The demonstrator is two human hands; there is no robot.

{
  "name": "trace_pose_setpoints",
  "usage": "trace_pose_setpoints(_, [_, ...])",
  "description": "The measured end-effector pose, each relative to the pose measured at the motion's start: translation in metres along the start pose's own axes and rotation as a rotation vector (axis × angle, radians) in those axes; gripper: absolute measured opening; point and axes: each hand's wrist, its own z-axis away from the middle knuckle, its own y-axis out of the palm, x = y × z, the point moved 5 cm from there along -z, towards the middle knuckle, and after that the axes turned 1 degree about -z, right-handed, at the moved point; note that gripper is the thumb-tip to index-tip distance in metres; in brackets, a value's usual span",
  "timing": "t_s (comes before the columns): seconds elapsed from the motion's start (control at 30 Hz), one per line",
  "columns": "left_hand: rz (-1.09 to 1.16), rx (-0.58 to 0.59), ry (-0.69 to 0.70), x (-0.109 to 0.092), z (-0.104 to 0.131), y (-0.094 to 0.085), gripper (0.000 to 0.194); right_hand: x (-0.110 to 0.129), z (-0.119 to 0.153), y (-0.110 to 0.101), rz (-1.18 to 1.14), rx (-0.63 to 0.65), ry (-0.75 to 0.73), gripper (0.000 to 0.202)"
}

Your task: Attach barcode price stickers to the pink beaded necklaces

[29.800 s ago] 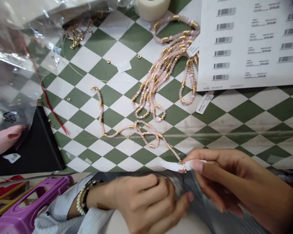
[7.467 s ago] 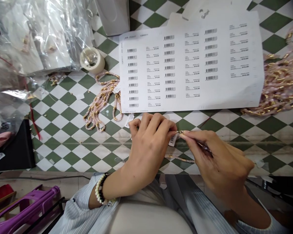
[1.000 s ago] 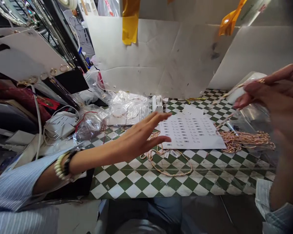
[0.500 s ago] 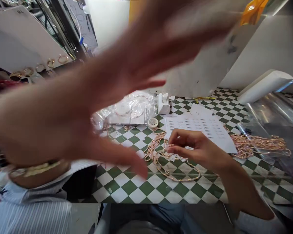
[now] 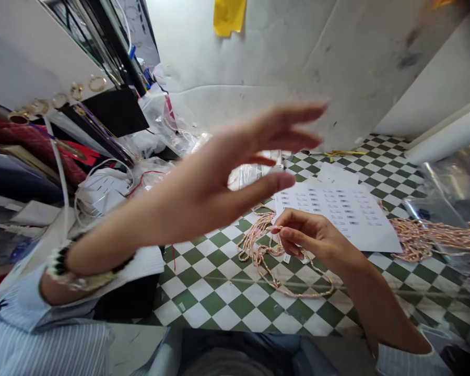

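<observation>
My left hand (image 5: 227, 172) is raised over the table, blurred, its fingers stretched apart with nothing in them. Lower down, my right hand (image 5: 313, 232) pinches a strand of a beaded necklace (image 5: 272, 279) between thumb and fingertips. The necklace has small pink and gold beads, and its loop lies on the checkered tabletop. A bundle of similar bead strands (image 5: 253, 240) rests just left of my right fingers. Small white tags (image 5: 286, 258) show below those fingertips. Behind the right hand lies a printed label sheet (image 5: 360, 219).
More bead strands (image 5: 415, 237) lie at the right by clear plastic bags (image 5: 454, 183). A white roll (image 5: 446, 133) is at the back right. Rings (image 5: 77, 91), cables and papers crowd the left. A pale wall (image 5: 282, 62) with yellow tape (image 5: 229, 15) stands behind.
My left hand has moved down and away from the camera, fingers still spread. My right hand keeps its pinch at the necklace. The view has shifted a little.
</observation>
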Motion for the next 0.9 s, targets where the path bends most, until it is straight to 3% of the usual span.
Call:
trace_pose_setpoints(0.07, [-0.057,0.134,-0.022,0.023,-0.003,0.03,0.078,0.0,0.003,-0.002,-0.024,-0.033,-0.032,0.024])
trace_pose_setpoints(0.1, [-0.048,0.219,-0.054,0.036,-0.003,0.044,0.076,0.0,0.004,-0.003,-0.033,-0.048,-0.044,0.023])
trace_pose_setpoints(0.13, [-0.007,0.282,-0.105,0.048,-0.003,0.053,0.069,0.0,0.005,-0.003,-0.039,-0.055,-0.051,0.021])
trace_pose_setpoints(0.17, [0.025,0.33,-0.14,0.058,-0.002,0.06,0.047,0.0,0.006,-0.004,-0.039,-0.058,-0.054,0.02])
trace_pose_setpoints(0.23, [0.096,0.304,-0.175,0.069,-0.004,0.06,0.023,0.001,0.007,-0.007,-0.026,-0.071,-0.042,0.02])
trace_pose_setpoints(0.37, [0.393,0.234,-0.217,0.078,-0.003,0.055,0.029,0.005,0.008,-0.017,0.019,-0.127,-0.022,0.024])
trace_pose_setpoints(0.57, [0.686,0.154,-0.229,0.108,0.016,0.067,0.05,0.005,0.007,-0.021,0.107,-0.093,-0.011,0.042])
trace_pose_setpoints(0.77, [0.766,0.187,-0.214,0.124,0.024,0.066,0.033,0.009,0.007,-0.039,0.172,-0.19,-0.079,0.06])
trace_pose_setpoints(0.83, [0.764,0.209,-0.209,0.125,0.024,0.067,0.029,0.008,0.008,-0.042,0.241,-0.233,-0.11,0.057])
trace_pose_setpoints(0.9, [0.797,0.211,-0.207,0.127,0.025,0.072,0.027,0.005,0.009,-0.038,0.33,-0.309,-0.136,0.033])
